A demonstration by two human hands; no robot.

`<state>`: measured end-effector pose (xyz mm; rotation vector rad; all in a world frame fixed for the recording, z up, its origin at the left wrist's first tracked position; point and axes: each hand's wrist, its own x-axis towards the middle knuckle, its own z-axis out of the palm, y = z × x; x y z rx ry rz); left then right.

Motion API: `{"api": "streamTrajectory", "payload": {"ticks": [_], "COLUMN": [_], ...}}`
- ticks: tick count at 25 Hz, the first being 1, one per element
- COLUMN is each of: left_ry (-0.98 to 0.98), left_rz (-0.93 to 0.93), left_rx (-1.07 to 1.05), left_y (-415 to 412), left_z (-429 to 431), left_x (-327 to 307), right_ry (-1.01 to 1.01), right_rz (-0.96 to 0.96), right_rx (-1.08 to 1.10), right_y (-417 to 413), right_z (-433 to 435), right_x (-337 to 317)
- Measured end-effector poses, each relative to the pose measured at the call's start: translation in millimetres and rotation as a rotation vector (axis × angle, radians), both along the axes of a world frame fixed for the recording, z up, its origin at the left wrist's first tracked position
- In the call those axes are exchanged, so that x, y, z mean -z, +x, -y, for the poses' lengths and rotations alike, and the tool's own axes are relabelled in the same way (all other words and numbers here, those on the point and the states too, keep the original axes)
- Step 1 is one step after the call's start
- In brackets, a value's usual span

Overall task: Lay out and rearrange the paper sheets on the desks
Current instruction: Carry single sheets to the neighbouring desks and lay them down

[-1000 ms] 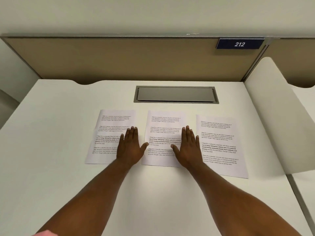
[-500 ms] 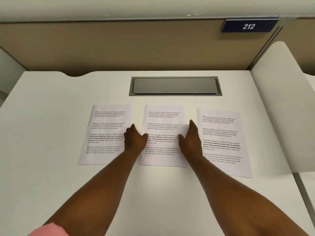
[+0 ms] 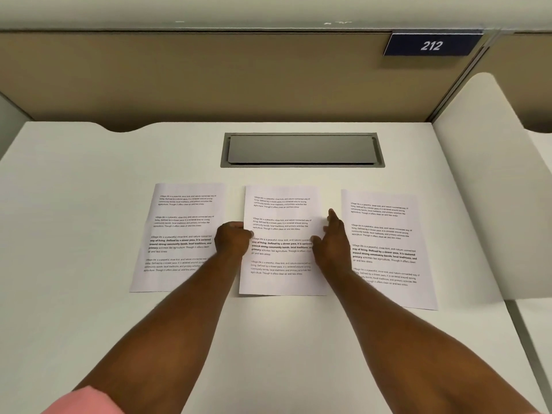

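Both palms lay flat across the sheets a second ago. Now the left hand [image 3: 233, 239] and right hand [image 3: 332, 240] stand on edge, flanking the middle sheet [image 3: 280, 282] at centre frame on the surface [image 3: 89, 204]. Left grip curled, thumb pinching its left edge; right grip loose, fingers straight along its right edge. Reading: I'm about to square or lift this sheet; left sheet [image 3: 179, 222] and right sheet [image 3: 385, 234] lie flat either side

Soft, even light lies over the smooth white desk [image 3: 89, 204]; shadows stay faint, straight edges bow toward the corners, small print slightly blurred
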<state>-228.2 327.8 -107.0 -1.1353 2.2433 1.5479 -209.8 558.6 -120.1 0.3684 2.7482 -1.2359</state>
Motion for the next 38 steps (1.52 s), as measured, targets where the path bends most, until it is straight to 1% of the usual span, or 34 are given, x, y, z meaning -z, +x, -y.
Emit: {"api": "streamTrajectory", "payload": {"ticks": [4, 7, 8, 10, 15, 18, 22, 28, 38], "left_ry": [0.213, 0.356, 0.388, 0.444, 0.53, 0.546, 0.559, 0.565, 0.591], "left_rz": [-0.076, -0.14, -0.154, -0.178, -0.218, -0.242, -0.267, -0.293, -0.327], "left_rx": [-0.036, -0.019, -0.005, 0.029, 0.086, 0.14, 0.195, 0.333, 0.559], "left_y": [12.6, 19.5, 21.1, 23.8, 27.9, 31.7, 36.4, 43.1, 78.7], "left_z": [5.5, 15.6, 19.9, 28.0, 41.0, 43.4, 40.2, 15.6, -84.4], "left_x": [-2.5, -7.1, -8.5, -11.8, -22.1, -30.8, -41.6, -57.2, -88.3], "right_ry": [-0.127, -0.307, -0.336, -0.386, -0.64, -0.727, -0.756, -0.786, -0.787], "right_rz": [-0.024, 0.017, 0.032, 0.067, 0.14, 0.116, 0.045, -0.053, -0.193], "right_rx": [0.137, 0.299, 0.329, 0.354, 0.439, 0.443, 0.465, 0.481, 0.611], "right_y": [0.7, -0.9, -0.7, 0.4, 12.5, 27.0, 45.6, 86.1, 178.0], "right_z": [3.1, 3.0, 1.6, -2.1, -7.3, -8.4, -16.5, -48.0, -134.7], "right_x": [-5.2, -10.6, -11.8, -13.8, -21.5, -28.4, -42.0, -62.1, -90.5]}}
